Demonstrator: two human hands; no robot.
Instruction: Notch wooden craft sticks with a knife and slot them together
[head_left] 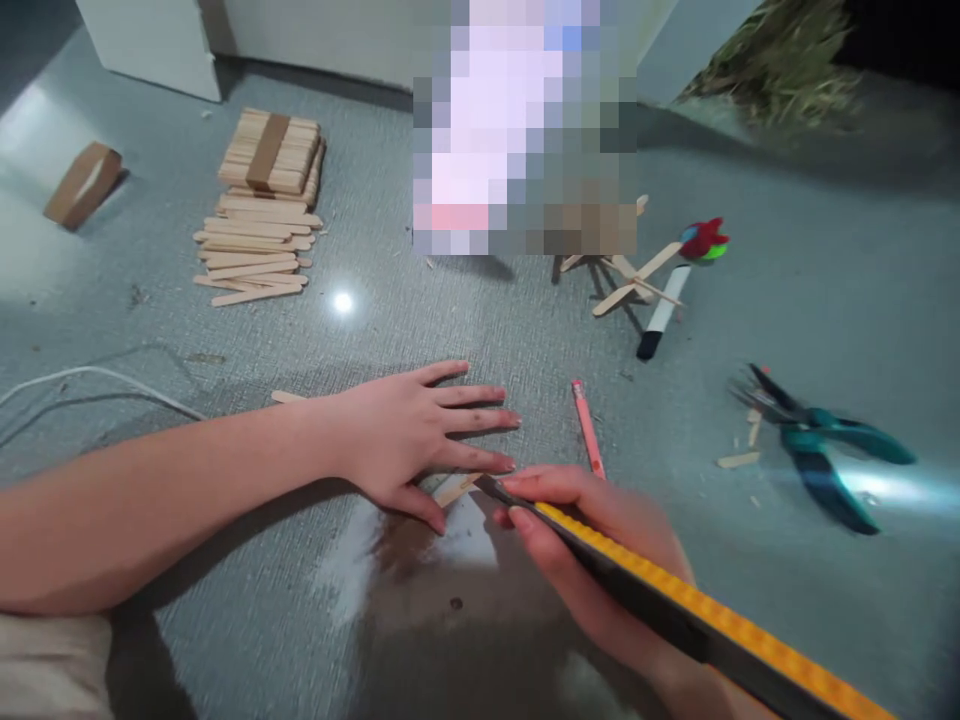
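While the left hand (pixel 405 435) lies flat on the floor (pixel 480 330), fingers spread and pinning a craft stick (pixel 457 489) near the middle, the right hand (pixel 600 550) has its fingers wrapped round a yellow utility knife (pixel 675 600), tip at the stick; I'd say keep the blade clear of those pinning fingertips; press steadily; pliers (pixel 825 450) lie off right.

A stack of craft sticks (pixel 259 205) lies on the grey floor (pixel 787 330), with a brown cardboard piece (pixel 82 183) well to its left. A white cable (pixel 90 385) runs along the left edge. Teal pliers (pixel 821 445) lie at right, wood scraps (pixel 739 459) beside them. A pink pencil (pixel 587 428), a marker (pixel 662 314) and a small stick assembly (pixel 626 275) lie centre-right.
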